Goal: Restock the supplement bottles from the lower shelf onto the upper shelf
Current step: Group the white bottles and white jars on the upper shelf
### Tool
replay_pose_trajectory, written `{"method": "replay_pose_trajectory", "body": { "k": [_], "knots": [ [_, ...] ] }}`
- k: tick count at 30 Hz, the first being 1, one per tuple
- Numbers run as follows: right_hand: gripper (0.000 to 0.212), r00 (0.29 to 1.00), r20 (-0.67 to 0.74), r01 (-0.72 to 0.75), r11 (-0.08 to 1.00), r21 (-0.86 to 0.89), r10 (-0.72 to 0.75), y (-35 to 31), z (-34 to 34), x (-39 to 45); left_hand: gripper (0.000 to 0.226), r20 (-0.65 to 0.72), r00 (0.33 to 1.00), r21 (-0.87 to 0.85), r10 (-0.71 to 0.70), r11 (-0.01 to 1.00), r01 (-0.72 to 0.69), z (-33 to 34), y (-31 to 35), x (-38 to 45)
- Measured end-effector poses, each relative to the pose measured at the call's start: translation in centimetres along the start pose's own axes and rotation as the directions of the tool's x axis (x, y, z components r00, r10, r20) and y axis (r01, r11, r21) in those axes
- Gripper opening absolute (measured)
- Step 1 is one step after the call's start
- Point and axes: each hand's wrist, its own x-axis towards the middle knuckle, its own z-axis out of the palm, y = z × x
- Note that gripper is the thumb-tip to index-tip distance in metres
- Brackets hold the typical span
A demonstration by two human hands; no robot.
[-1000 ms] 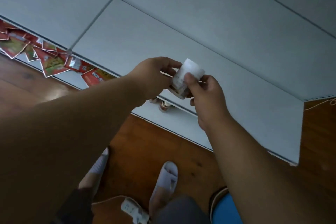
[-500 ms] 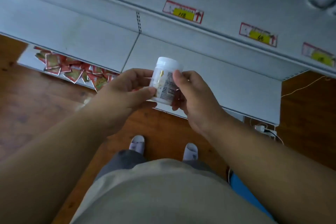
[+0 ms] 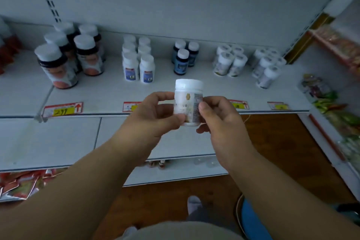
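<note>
Left hand fingers (image 3: 169, 118) and right hand fingers (image 3: 202, 106) are clamped on a white supplement bottle (image 3: 188, 103), one hand per side, thumbs on the near face. Left hand (image 3: 153, 117) grips the lower left of the bottle, right hand (image 3: 222, 121) the right side and base. Bottle upright, white cap up, label blurred, held in the air just in front of the upper shelf (image 3: 97, 93) front edge, not touching it. Bare shelf surface directly behind the bottle: open strip between the white-and-blue bottles (image 3: 138, 64) on the left and the dark blue bottles (image 3: 184, 57) further back, with more free room along the front lip. To the right, two clusters of white bottles (image 3: 229, 62) (image 3: 266, 66), near each other, well apart from the held one. Far left, large dark bottles with orange labels (image 3: 68, 56). Price tags (image 3: 62, 109) run along the front edge, partly hidden by the hands. Below the edge a bare white shelf panel (image 3: 48, 142), then the lower shelf (image 3: 175, 171) with a few small items I can't make out. Red packets (image 3: 21, 183) at lower left. Wood floor (image 3: 272, 142) to the right, side rack of snack bags (image 3: 335, 107) close on the right edge. Blue stool (image 3: 253, 220) by the right forearm.
</note>
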Motion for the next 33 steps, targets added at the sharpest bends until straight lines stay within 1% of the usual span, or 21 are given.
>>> {"method": "replay_pose_trajectory", "body": {
  "k": [3, 4, 6, 8, 10, 12, 14, 16, 19, 21, 25, 28, 33],
  "knots": [
    [0.028, 1.000, -0.022, 0.006, 1.000, -0.024, -0.007, 0.1, -2.0, 2.1, 0.049, -0.056, 0.995, 0.205, 0.084, 0.976, -0.071, 3.0, 0.8, 2.9],
    [0.028, 0.999, -0.035, 0.002, 1.000, -0.029, -0.003, 0.4, -2.9, 3.1, 0.050, -0.058, 0.992, 0.256, 0.110, 0.962, -0.092, 3.8, 0.9, 3.9],
    [0.022, 0.998, -0.050, 0.028, 0.995, -0.094, -0.033, 1.0, -4.8, 5.4, 0.047, -0.054, 0.990, 0.291, 0.133, 0.950, -0.112, 5.3, 0.7, 6.5],
    [0.024, 0.994, -0.017, 0.099, 0.973, -0.208, -0.105, 1.7, -7.1, 8.2, 0.039, -0.089, 0.985, 0.306, 0.147, 0.945, -0.113, 6.9, 0.4, 9.4],
    [0.027, 0.992, 0.020, 0.127, 0.937, -0.326, -0.128, 2.2, -9.4, 11.0, 0.034, -0.150, 0.975, 0.355, 0.162, 0.930, -0.100, 8.7, 0.0, 12.2],
    [0.026, 0.992, 0.029, 0.128, 0.919, -0.372, -0.126, 2.8, -11.7, 13.6, 0.033, -0.192, 0.965, 0.420, 0.177, 0.904, -0.082, 10.7, -0.3, 14.9],
    [0.026, 0.993, 0.067, 0.120, 0.910, -0.396, -0.102, 3.5, -13.6, 16.1, 0.037, -0.211, 0.962, 0.478, 0.172, 0.877, -0.052, 12.3, -1.0, 17.4],
    [0.030, 0.990, 0.121, 0.115, 0.883, -0.456, -0.066, 4.6, -15.1, 18.4, 0.044, -0.222, 0.962, 0.546, 0.160, 0.837, -0.014, 13.6, -1.6, 19.8],
    [0.033, 0.987, 0.152, 0.130, 0.839, -0.528, -0.058, 6.5, -16.5, 21.6, 0.049, -0.249, 0.956, 0.630, 0.156, 0.776, 0.038, 15.2, -2.5, 23.0],
    [0.028, 0.985, 0.162, 0.145, 0.827, -0.543, -0.067, 7.5, -17.0, 23.3, 0.048, -0.269, 0.952, 0.667, 0.149, 0.741, 0.072, 16.0, -3.0, 24.6],
    [0.017, 0.973, 0.212, 0.193, 0.810, -0.553, -0.087, 8.3, -17.5, 25.9, 0.038, -0.334, 0.929, 0.712, 0.159, 0.688, 0.138, 16.7, -3.5, 27.1],
    [0.021, 0.968, 0.225, 0.220, 0.805, -0.551, -0.110, 8.7, -17.3, 26.9, 0.036, -0.385, 0.909, 0.716, 0.159, 0.673, 0.185, 16.8, -3.9, 27.9],
    [0.025, 0.974, 0.197, 0.202, 0.809, -0.552, -0.109, 9.1, -17.1, 27.1, 0.040, -0.391, 0.906, 0.716, 0.161, 0.672, 0.190, 16.9, -3.9, 28.4]
  ]
}}
